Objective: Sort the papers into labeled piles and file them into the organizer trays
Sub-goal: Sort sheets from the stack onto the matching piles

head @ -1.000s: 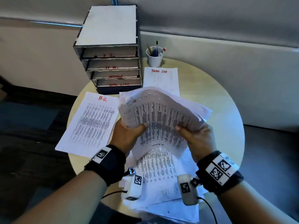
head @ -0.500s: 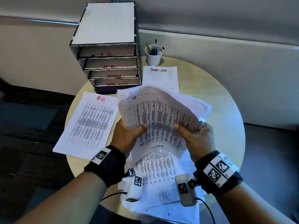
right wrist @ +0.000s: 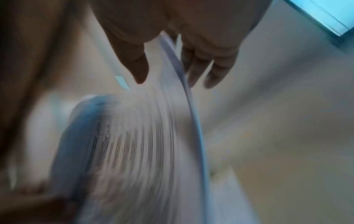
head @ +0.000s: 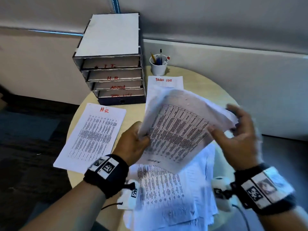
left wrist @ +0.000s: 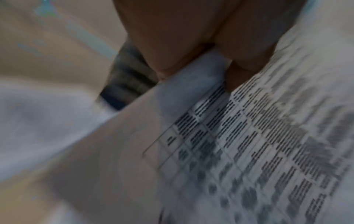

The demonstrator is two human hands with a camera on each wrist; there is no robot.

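A round wooden table (head: 208, 84) fills the middle of the head view. At its far left edge, in the upper centre of the frame, stands the organizer (head: 110, 64), four stacked trays marked in red I.T., H.R., ADMIN and TASK LIST from top to bottom. Lower centre lies a loose heap of printed papers (head: 168, 194), spilling toward the near edge of the table. Left of it, flat on the table, is the H.R pile (head: 93, 139), and just right of the organizer the TASKS LIST pile (head: 165, 82), its lower part hidden by the sheets held up in front.

Those held sheets (head: 180, 129) hang above the heap in the centre of the frame, printed side toward the person, bowed and tilted. The left hand (head: 133, 144) grips their lower left corner, the thumb on the printed face and the fingers behind; the left wrist view shows fingers (left wrist: 247, 50) pressed on the printed table. The right hand (head: 238, 139), at the right of the frame, is blurred; its thumb lies on the right edge of the sheets, with the fingers spread loosely behind. In the right wrist view the paper edge (right wrist: 184, 72) runs between thumb and fingers, but whether they truly pinch it I cannot tell.

A white cup of pens (head: 158, 65) stands right of the organizer.
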